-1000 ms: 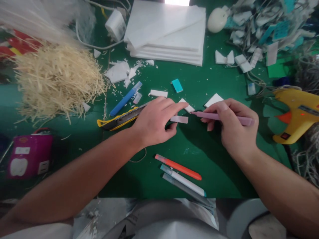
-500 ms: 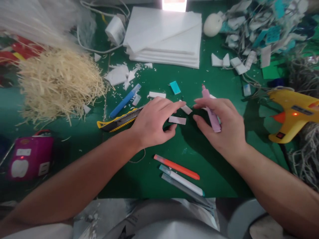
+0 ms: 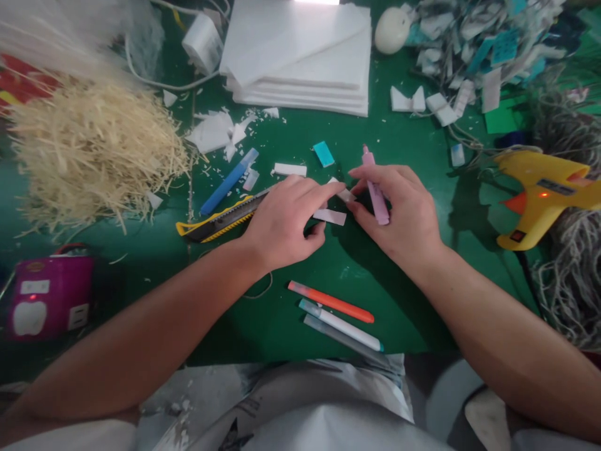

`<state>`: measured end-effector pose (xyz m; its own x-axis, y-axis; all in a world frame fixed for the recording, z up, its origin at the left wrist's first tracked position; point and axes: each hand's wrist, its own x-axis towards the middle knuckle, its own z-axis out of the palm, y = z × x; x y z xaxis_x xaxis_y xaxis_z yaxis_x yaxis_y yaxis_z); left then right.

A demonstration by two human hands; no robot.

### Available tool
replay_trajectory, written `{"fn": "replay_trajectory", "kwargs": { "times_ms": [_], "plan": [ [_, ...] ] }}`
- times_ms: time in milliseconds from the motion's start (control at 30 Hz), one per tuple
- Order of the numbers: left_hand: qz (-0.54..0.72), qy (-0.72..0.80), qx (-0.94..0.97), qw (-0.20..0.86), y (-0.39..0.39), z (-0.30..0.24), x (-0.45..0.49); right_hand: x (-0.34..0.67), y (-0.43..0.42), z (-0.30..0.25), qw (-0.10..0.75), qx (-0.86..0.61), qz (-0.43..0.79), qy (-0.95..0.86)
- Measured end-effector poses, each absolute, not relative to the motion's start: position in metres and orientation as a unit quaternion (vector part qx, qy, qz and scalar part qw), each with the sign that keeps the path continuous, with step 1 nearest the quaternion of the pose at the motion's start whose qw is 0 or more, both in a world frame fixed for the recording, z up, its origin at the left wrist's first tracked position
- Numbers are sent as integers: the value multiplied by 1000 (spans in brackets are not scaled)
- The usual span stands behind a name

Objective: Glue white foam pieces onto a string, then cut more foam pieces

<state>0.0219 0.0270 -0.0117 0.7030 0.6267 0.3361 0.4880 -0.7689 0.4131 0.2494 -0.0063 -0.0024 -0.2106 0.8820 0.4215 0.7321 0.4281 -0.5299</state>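
My right hand (image 3: pixel 404 207) has a pink marker (image 3: pixel 377 197) gripped in it, tip pointing away from me. Its thumb and index fingertips are at the right end of a small pale foam strip (image 3: pixel 346 195); whether they pinch it is unclear. My left hand (image 3: pixel 288 219) rests palm down with thumb and index apart, the index fingertip at that strip's other end. Just under its index finger lies a second pale strip (image 3: pixel 331 217). A yellow-black utility knife (image 3: pixel 220 222) lies partly beneath the left hand. Farther off are a white strip (image 3: pixel 290 170) and a blue piece (image 3: pixel 323 154).
Orange (image 3: pixel 333 302), white (image 3: pixel 342 324) and grey (image 3: pixel 338 332) markers lie near the front edge. A blue marker (image 3: pixel 230 181) and straw pile (image 3: pixel 98 156) are left, white foam sheets (image 3: pixel 300 56) behind. At right stands a yellow glue gun (image 3: pixel 544 194); at left, a magenta box (image 3: pixel 51 294).
My right hand, with the pink marker, has moved left, bringing its fingertips to the small strip by my left index finger. The whole view has shifted slightly.
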Motion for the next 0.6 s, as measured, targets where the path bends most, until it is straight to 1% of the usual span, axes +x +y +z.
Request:
{"fn": "replay_trajectory", "kwargs": {
  "times_ms": [300,600],
  "plan": [
    [264,322,901,125,25,-13,19,249,-7,0,348,-513,139,-772],
    [259,296,903,175,28,-15,22,251,-8,0,354,-499,173,-772]
  ]
}}
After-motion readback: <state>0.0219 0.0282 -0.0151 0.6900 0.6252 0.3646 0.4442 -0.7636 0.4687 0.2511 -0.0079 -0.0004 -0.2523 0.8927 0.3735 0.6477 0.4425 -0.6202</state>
